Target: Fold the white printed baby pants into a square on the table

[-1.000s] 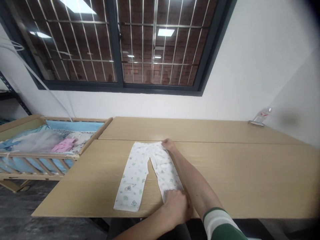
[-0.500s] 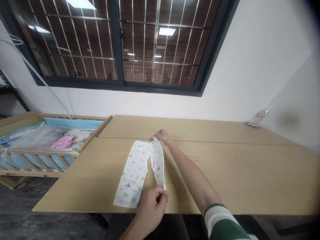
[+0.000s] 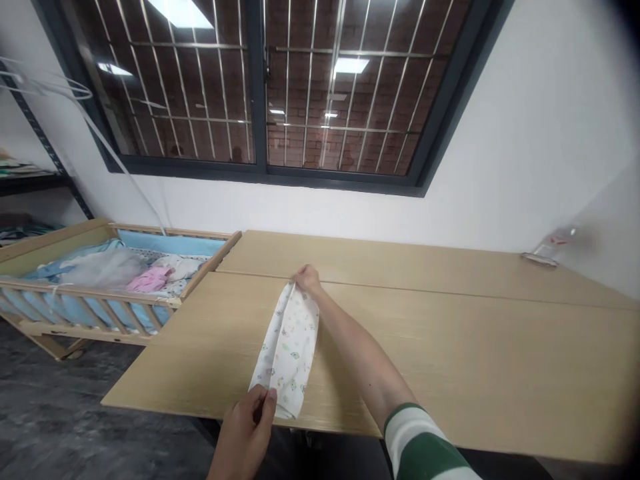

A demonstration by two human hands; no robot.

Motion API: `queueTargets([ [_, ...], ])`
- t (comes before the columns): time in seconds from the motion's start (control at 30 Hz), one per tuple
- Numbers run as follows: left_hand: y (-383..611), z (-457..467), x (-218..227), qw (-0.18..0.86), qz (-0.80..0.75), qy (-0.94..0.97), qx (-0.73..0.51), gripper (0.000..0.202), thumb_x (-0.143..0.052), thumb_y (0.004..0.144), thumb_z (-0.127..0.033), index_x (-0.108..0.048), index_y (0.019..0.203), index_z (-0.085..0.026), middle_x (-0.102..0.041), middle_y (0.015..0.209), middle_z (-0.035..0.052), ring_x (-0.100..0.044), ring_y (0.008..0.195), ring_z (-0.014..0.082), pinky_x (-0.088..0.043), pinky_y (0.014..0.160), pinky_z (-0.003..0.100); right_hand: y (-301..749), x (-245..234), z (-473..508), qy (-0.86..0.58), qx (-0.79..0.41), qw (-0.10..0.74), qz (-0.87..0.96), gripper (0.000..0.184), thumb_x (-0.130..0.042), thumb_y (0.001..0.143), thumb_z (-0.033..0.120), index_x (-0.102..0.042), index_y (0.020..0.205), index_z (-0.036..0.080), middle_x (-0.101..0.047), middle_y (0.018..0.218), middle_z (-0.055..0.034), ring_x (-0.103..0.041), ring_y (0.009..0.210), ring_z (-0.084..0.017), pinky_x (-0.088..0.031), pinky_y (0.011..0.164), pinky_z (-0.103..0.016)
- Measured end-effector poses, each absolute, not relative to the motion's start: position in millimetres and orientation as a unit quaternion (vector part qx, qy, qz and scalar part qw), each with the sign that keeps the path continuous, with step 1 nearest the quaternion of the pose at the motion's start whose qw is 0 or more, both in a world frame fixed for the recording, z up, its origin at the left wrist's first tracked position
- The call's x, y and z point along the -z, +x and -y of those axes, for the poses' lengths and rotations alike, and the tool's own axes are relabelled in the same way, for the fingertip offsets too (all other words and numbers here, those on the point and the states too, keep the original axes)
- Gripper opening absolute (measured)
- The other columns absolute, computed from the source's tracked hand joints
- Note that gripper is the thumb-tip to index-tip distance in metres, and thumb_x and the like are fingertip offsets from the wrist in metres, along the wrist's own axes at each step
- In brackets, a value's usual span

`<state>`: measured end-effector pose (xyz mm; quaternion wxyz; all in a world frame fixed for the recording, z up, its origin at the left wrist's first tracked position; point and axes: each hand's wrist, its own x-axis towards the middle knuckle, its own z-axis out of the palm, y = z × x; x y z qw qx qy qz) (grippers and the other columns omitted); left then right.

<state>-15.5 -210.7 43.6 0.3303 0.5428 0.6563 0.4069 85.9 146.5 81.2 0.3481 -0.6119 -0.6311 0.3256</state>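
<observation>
A small pair of white baby pants [image 3: 295, 350] with a green and grey print lies on the wooden table [image 3: 425, 353], one leg folded over the other. At the waist end, my right hand [image 3: 307, 278] pinches the cloth, its arm stretched across the table. My left hand [image 3: 247, 420] is closed on the hem of the upper leg near the table's front edge. The lower leg shows as a strip along the left side.
Left of the table stands a wooden crib [image 3: 95, 313] with blue lining, holding a pink cloth [image 3: 150, 279] and other bedding. A clear plastic item [image 3: 553, 245] lies at the back right corner. A barred window [image 3: 300, 87] is above the table.
Both hands have moved left with the right pant leg, folding it over the other. The legs lay apart before. The camera view has shifted slightly left.
</observation>
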Motion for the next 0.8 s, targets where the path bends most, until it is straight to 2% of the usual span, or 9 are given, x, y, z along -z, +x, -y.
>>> queueTargets([
  [0.13,-26.9,213.4,-31.6,0.269,-0.690,0.560,-0.372,0.045,-0.040,0.098,-0.055,-0.050,0.068,-0.023,-0.057,0.062,-0.0012,-0.056,0.062,0.0167,-0.035,0.062,0.027,69.5,-70.4,-145.1,-0.611,-0.301,0.337,0.650,0.019,-0.069,0.065,0.008,-0.057,0.074,0.020,-0.062,0.071,0.0021,-0.059,0.068,-0.013,-0.041,0.058,-0.020],
  [0.33,-35.6,215.4,-29.8,0.214,-0.718,0.573,-0.331,0.042,-0.037,0.100,-0.049,-0.053,0.070,-0.024,-0.065,0.066,0.0009,-0.065,0.066,0.0188,-0.037,0.063,0.027,51.6,-59.1,-140.2,-0.614,-0.280,0.319,0.666,0.021,-0.068,0.067,0.005,-0.059,0.079,0.019,-0.063,0.074,0.0013,-0.059,0.071,-0.014,-0.040,0.060,-0.021],
  [0.43,-42.6,214.6,-27.2,0.186,-0.747,0.579,-0.269,0.038,-0.037,0.101,-0.043,-0.055,0.072,-0.025,-0.068,0.067,0.0014,-0.068,0.069,0.0206,-0.036,0.062,0.028,49.2,-57.8,-136.4,-0.616,-0.272,0.310,0.671,0.020,-0.068,0.068,0.004,-0.059,0.080,0.019,-0.063,0.075,0.0004,-0.059,0.072,-0.015,-0.039,0.061,-0.021],
  [0.53,-47.2,216.0,-21.4,0.152,-0.771,0.586,-0.199,0.034,-0.039,0.100,-0.039,-0.058,0.076,-0.025,-0.072,0.071,0.0018,-0.071,0.073,0.0228,-0.036,0.059,0.028,51.3,-60.3,-130.8,-0.608,-0.267,0.304,0.683,0.014,-0.067,0.075,0.009,-0.059,0.082,0.018,-0.064,0.077,-0.0010,-0.059,0.073,-0.015,-0.039,0.062,-0.022],
  [0.63,-46.0,220.4,-16.7,0.046,-0.783,0.585,-0.206,0.029,-0.045,0.099,-0.043,-0.060,0.081,-0.025,-0.072,0.074,0.0015,-0.072,0.072,0.0236,-0.042,0.060,0.029,56.0,-68.6,-121.8,-0.573,-0.263,0.302,0.715,0.004,-0.062,0.085,0.015,-0.060,0.085,0.019,-0.066,0.080,-0.0018,-0.060,0.076,-0.015,-0.040,0.066,-0.023],
  [0.7,-41.9,223.0,-16.0,-0.066,-0.748,0.605,-0.266,0.027,-0.051,0.097,-0.048,-0.062,0.091,-0.024,-0.074,0.084,0.0038,-0.072,0.080,0.0249,-0.049,0.071,0.032,60.0,-76.6,-110.2,-0.542,-0.265,0.299,0.740,0.004,-0.059,0.089,0.016,-0.062,0.090,0.019,-0.068,0.082,-0.0014,-0.061,0.078,-0.015,-0.042,0.070,-0.023],
  [0.8,-31.0,223.9,-17.3,-0.170,-0.651,0.662,-0.330,0.034,-0.056,0.095,-0.042,-0.061,0.120,-0.020,-0.073,0.115,0.0110,-0.069,0.103,0.0268,-0.051,0.086,0.037,68.1,-88.1,-76.4,-0.456,-0.264,0.282,0.802,0.012,-0.058,0.095,0.023,-0.064,0.104,0.020,-0.072,0.095,-0.0035,-0.066,0.089,-0.017,-0.046,0.081,-0.026],
])
